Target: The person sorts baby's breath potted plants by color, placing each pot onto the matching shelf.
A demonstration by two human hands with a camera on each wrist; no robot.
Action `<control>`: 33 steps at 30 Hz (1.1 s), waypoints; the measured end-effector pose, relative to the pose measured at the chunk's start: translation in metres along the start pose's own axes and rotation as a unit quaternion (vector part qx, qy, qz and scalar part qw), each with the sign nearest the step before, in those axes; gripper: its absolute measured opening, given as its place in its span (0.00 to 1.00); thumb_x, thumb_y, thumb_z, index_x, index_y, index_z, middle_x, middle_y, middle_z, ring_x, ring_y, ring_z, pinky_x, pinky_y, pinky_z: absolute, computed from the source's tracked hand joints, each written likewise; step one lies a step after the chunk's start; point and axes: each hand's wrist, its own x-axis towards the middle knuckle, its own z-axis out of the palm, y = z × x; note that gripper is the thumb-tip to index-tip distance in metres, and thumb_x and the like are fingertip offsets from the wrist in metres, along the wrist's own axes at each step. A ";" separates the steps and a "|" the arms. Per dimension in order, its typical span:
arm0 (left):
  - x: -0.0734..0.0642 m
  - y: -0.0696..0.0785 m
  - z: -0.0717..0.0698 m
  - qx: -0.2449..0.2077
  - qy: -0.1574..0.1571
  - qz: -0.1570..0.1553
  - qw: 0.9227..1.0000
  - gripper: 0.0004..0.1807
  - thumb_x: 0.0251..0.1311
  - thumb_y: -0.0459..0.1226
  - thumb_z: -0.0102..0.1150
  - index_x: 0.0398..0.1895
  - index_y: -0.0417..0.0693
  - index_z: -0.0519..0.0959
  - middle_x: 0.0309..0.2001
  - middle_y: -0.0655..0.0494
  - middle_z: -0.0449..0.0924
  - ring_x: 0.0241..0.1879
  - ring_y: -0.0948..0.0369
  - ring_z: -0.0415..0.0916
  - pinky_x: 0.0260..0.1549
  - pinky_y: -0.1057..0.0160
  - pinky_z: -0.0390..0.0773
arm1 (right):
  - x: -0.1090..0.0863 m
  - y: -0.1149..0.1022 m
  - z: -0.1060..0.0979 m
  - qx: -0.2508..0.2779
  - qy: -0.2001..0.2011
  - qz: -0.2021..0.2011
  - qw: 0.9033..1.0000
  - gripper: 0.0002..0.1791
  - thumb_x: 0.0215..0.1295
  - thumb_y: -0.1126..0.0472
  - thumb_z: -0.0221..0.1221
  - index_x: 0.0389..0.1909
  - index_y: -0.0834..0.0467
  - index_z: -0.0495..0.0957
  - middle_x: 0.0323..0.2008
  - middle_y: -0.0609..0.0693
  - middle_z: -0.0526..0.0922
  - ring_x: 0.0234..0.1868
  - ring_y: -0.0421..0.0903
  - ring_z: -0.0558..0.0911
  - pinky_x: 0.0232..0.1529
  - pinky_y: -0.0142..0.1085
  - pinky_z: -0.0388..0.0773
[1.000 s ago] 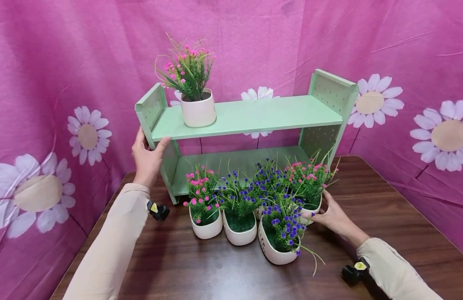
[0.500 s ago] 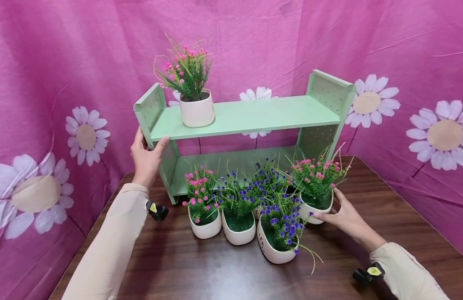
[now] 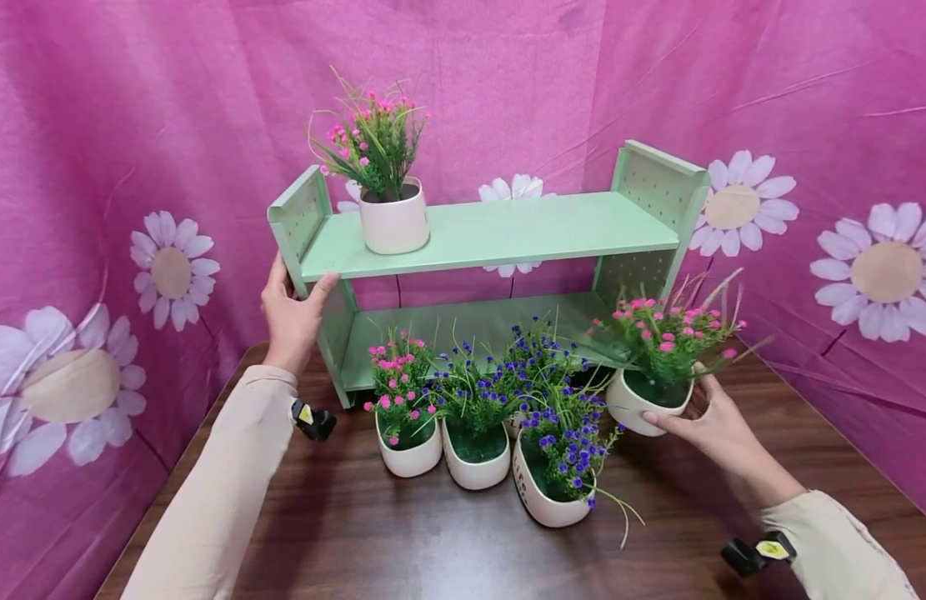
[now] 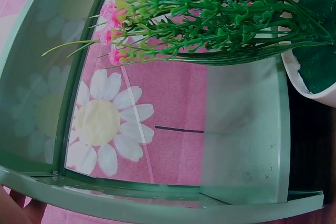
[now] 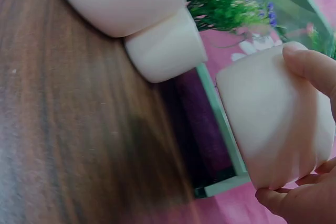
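My left hand (image 3: 292, 321) grips the left side panel of a light green two-tier shelf (image 3: 508, 229), thumb in front and fingers behind. A white pot with pink flowers (image 3: 395, 227) stands on the upper tier near that end. In my right hand (image 3: 725, 433) is another white flower pot (image 3: 633, 408) with pink blooms, held by thumb and fingers around its sides. The right wrist view shows this flower pot (image 5: 278, 119) raised off the table, its blurred plant mostly out of sight.
Before the shelf on the brown wooden table (image 3: 402, 542) stand a pink-flowered pot (image 3: 412, 458) and several purple-flowered ones, including the foremost pot (image 3: 556, 507). One purple plant (image 3: 541, 354) is partly hidden behind the others. A pink daisy-print cloth (image 3: 508, 83) hangs behind.
My right hand has moved right with the pink-flowered pot, away from the group, and lifted it. The left hand keeps its grip on the shelf.
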 end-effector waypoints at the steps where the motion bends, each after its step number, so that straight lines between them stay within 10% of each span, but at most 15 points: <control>1: 0.000 0.000 0.000 0.000 -0.001 0.000 1.000 0.39 0.54 0.35 0.69 0.70 0.57 0.64 0.64 0.49 0.71 0.61 0.61 0.68 0.56 0.64 0.72 | 0.000 -0.003 -0.001 0.018 0.000 -0.005 1.000 0.48 0.56 0.71 0.65 0.73 0.53 0.49 0.57 0.45 0.71 0.52 0.29 0.76 0.43 0.23 0.77; 15: 0.000 0.000 -0.002 -0.003 -0.003 0.003 1.000 0.40 0.54 0.34 0.69 0.71 0.57 0.63 0.64 0.49 0.70 0.62 0.61 0.68 0.56 0.64 0.71 | 0.005 -0.050 -0.022 -0.018 0.017 -0.058 0.998 0.38 0.55 0.77 0.63 0.64 0.51 0.64 0.44 0.37 0.82 0.40 0.32 0.82 0.35 0.25 0.79; 23: 0.000 -0.001 -0.002 0.001 -0.002 0.004 1.000 0.40 0.54 0.34 0.69 0.71 0.56 0.64 0.64 0.49 0.70 0.62 0.62 0.67 0.57 0.64 0.71 | 0.012 -0.080 -0.023 0.071 -0.014 -0.078 0.994 0.39 0.55 0.81 0.59 0.67 0.56 0.63 0.50 0.44 0.81 0.45 0.35 0.82 0.38 0.25 0.79; 33: -0.001 0.003 -0.001 0.002 -0.001 0.005 1.000 0.41 0.54 0.34 0.69 0.71 0.56 0.63 0.65 0.49 0.70 0.62 0.61 0.67 0.57 0.64 0.71 | 0.031 -0.117 -0.022 0.044 -0.034 -0.123 0.991 0.42 0.55 0.81 0.59 0.70 0.56 0.61 0.57 0.46 0.76 0.50 0.35 0.78 0.42 0.22 0.77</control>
